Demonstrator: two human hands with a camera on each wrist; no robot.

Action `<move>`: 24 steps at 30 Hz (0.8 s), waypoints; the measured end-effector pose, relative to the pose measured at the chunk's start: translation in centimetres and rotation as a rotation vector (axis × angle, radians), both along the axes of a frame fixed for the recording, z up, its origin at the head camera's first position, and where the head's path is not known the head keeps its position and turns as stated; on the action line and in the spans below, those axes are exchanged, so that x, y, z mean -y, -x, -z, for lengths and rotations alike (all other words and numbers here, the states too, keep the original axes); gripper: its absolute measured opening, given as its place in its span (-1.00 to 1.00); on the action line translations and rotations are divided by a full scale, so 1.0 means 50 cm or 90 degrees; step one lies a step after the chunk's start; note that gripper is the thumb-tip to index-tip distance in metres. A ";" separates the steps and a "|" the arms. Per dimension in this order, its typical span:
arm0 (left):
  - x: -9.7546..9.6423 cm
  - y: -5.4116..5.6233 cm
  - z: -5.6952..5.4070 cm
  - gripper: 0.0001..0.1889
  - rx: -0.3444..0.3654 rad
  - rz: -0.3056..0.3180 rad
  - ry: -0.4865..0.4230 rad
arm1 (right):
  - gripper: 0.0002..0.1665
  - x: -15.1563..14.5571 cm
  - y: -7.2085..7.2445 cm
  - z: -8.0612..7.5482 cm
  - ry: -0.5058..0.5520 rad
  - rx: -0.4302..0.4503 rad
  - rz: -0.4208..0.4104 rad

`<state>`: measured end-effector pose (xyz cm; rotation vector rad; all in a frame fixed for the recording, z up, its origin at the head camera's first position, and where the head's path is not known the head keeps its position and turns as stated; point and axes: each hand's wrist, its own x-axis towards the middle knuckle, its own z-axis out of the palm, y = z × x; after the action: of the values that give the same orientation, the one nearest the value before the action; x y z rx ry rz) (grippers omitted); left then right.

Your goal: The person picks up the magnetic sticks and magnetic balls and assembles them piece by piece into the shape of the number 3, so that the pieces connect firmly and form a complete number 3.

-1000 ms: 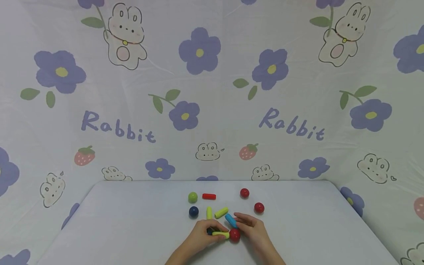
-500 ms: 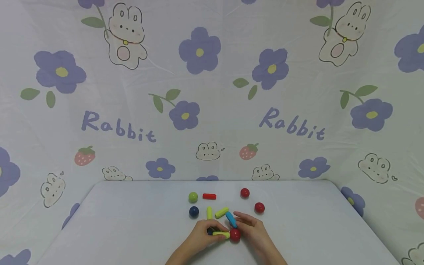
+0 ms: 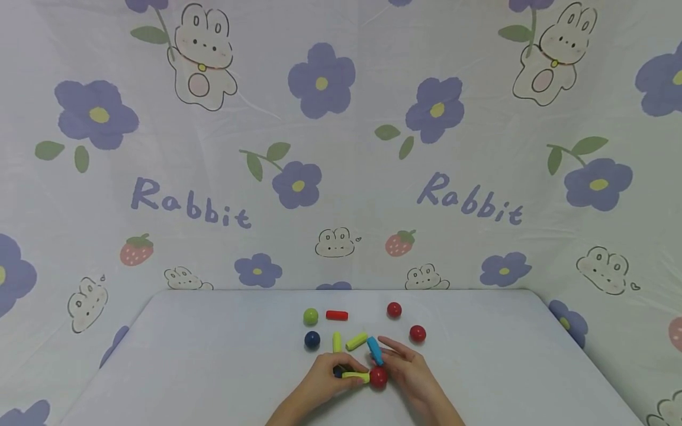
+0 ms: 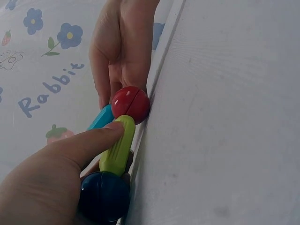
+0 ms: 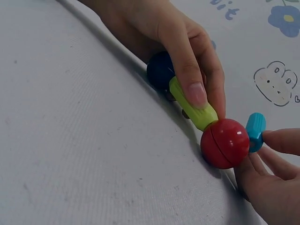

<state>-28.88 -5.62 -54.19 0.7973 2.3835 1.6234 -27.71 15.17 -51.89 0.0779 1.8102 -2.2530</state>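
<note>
My left hand pinches a yellow-green toy rod between thumb and fingers. One end of this rod meets a navy ball, partly covered by the hand in the head view. A glossy red ball with a seam sits on the other end. Beside the red ball, my right hand pinches a short blue rod, its thumb against the side. The blue rod's lower end is at the red ball; whether the two are joined cannot be made out.
Beyond the hands lie a green ball, a red rod, another navy ball, two yellow-green rods and two red balls. A patterned cloth hangs behind the white table.
The blue rod has swung from leaning left to nearly upright, its top moving up and to the right with my right fingers. The left hand and its rod have stayed almost still.
</note>
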 end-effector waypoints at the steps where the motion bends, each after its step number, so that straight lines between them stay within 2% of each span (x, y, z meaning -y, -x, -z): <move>1: 0.000 0.000 0.000 -0.82 -0.004 0.002 -0.002 | -0.39 -0.001 0.001 0.001 0.011 -0.002 -0.001; 7: 0.000 0.000 0.001 -0.81 0.002 0.003 0.002 | -0.33 0.000 0.003 0.004 0.012 -0.002 0.010; 17: 0.001 0.003 0.001 -0.82 0.013 0.002 0.005 | -0.35 0.005 0.008 0.005 -0.109 -0.026 0.055; 24: 0.001 0.005 -0.001 -0.82 0.030 -0.004 0.015 | -0.34 0.013 0.009 0.008 -0.164 -0.026 0.064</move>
<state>-29.14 -5.66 -54.13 0.7400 2.3701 1.5962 -28.18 14.54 -52.31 0.1746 2.1552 -2.0855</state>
